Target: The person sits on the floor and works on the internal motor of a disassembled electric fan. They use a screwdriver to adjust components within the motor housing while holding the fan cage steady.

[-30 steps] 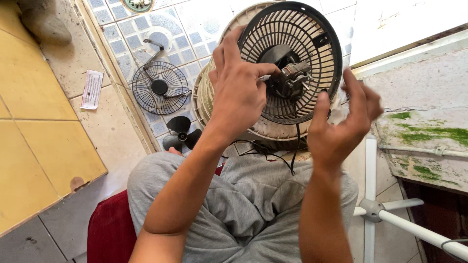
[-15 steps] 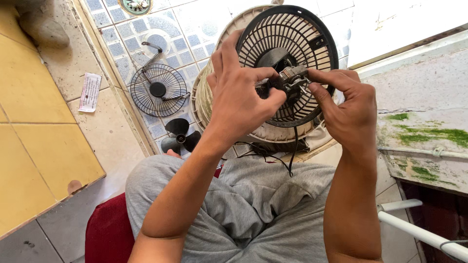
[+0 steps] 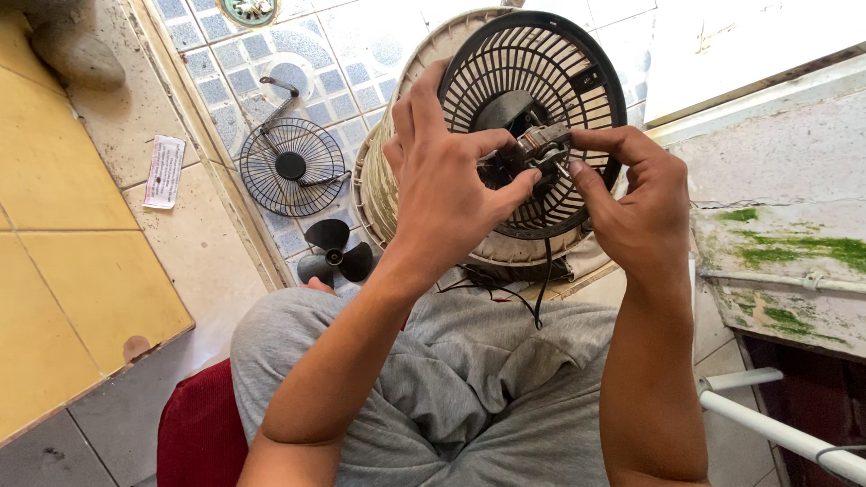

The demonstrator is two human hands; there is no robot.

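Observation:
A black round fan rear grille (image 3: 577,72) with a small metal motor (image 3: 539,144) at its middle is held up over my lap. My left hand (image 3: 446,185) grips the grille and the motor's left side, thumb and forefinger around the motor. My right hand (image 3: 636,203) pinches the motor's right side with its fingertips. A black wire (image 3: 544,289) hangs down from the motor toward my grey shorts (image 3: 469,379).
A beige woven basket (image 3: 406,135) lies behind the grille. On the blue tiled floor lie a black front fan grille (image 3: 290,167) and a black fan blade (image 3: 334,254). A white pipe frame (image 3: 776,428) stands at lower right, a mossy concrete ledge (image 3: 785,243) at right, a red seat (image 3: 194,424) under me.
My right hand came in from an open pose beside the grille and closed its fingers on the motor. The grille tilted slightly lower and closer.

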